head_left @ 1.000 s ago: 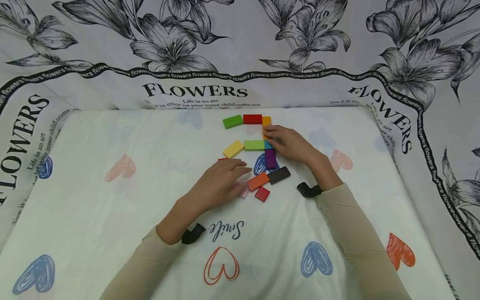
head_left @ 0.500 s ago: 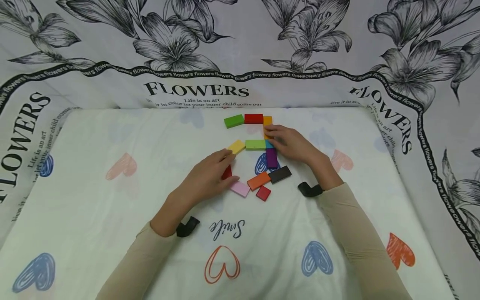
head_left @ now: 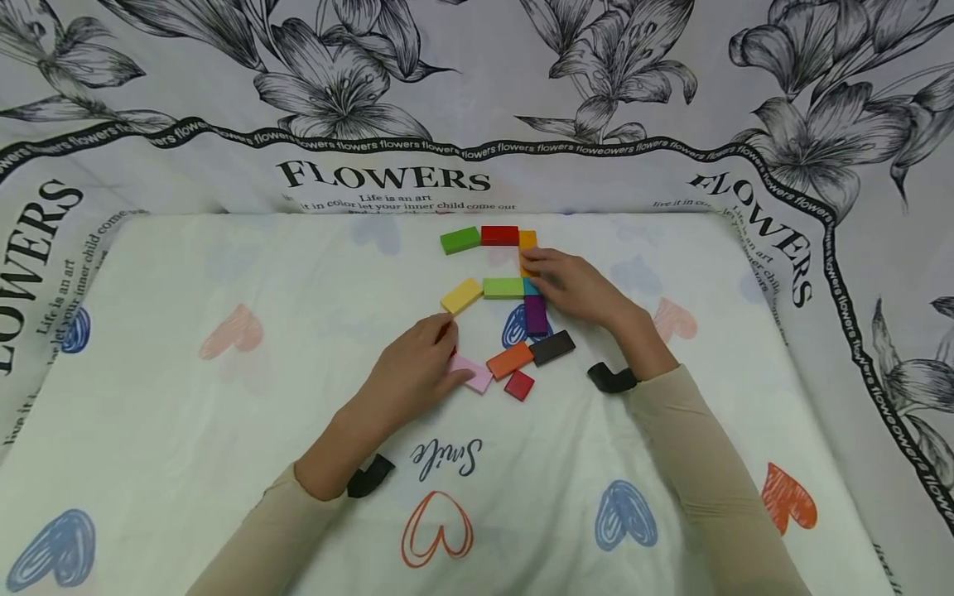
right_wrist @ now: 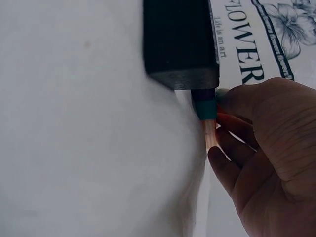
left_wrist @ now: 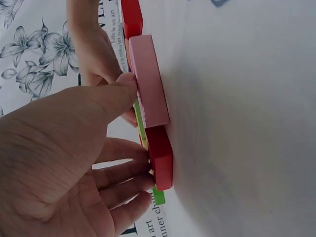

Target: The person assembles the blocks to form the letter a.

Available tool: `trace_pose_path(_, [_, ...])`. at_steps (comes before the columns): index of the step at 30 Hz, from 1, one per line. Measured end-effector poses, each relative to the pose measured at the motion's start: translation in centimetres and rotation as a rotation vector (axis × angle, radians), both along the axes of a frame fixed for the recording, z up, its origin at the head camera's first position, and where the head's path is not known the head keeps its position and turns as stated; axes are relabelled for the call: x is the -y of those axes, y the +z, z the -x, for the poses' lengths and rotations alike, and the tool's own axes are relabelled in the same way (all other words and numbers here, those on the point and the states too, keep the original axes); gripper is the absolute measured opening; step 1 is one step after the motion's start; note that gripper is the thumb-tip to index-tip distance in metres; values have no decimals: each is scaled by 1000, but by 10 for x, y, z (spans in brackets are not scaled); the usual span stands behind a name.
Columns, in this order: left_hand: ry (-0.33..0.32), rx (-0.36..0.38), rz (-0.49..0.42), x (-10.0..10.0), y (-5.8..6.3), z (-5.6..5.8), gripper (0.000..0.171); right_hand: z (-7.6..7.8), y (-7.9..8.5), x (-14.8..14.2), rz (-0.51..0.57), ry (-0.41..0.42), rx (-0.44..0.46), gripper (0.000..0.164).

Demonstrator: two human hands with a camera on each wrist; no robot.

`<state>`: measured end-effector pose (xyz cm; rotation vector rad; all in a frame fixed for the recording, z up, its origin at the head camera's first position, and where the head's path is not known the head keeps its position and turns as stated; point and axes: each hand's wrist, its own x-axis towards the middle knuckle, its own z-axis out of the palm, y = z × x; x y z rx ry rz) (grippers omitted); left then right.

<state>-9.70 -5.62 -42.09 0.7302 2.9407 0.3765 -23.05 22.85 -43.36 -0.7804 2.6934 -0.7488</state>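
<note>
Flat coloured blocks lie in a winding line on the white cloth. My left hand (head_left: pixel 408 368) is at the near left bend. In the left wrist view its fingertips touch the side of a red block (left_wrist: pixel 161 158) and its thumb touches a pink block (left_wrist: pixel 150 81). My right hand (head_left: pixel 585 288) rests by an orange-yellow block (head_left: pixel 527 240) and a teal block (head_left: pixel 531 287), fingers touching the first and thumb near the second. A purple block (head_left: pixel 535 316) adjoins the teal one. In the right wrist view a black block (right_wrist: pixel 181 44) hides much of the line.
A green block (head_left: pixel 460 240) and another red block (head_left: pixel 499 236) form the far end. Yellow (head_left: pixel 461 295) and light green (head_left: pixel 503 288) blocks lie between the hands. An orange block (head_left: pixel 510 361) and a small red piece (head_left: pixel 519 386) sit nearer. Printed fabric (head_left: pixel 387 178) borders the far side.
My left hand has moved left off the pink block, up to the red and yellow blocks, then slightly back toward me. The right hand stays in place.
</note>
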Motion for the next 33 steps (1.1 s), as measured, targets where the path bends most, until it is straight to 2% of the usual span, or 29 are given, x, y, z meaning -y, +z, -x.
trace_pose_path(9, [32, 11, 38, -1, 1, -3, 68, -3, 4, 6, -36, -3, -53, 45])
trace_pose_path(13, [58, 43, 22, -2, 2, -2, 66, -6, 8, 8, -59, 14, -108, 40])
trace_pose_path(17, [76, 79, 3, -3, 3, -1, 67, -12, 13, 9, -41, -8, -101, 39])
trace_pose_path(22, [75, 83, 4, -6, 4, 1, 63, -29, 20, 12, 15, -33, -57, 40])
trace_pose_path(26, [70, 78, 8, -6, 5, 1, 61, -46, 25, 15, 40, -25, -70, 37])
trace_pose_path(33, [90, 102, 8, -7, 7, 1, 66, -76, 33, 15, 28, -12, -100, 35])
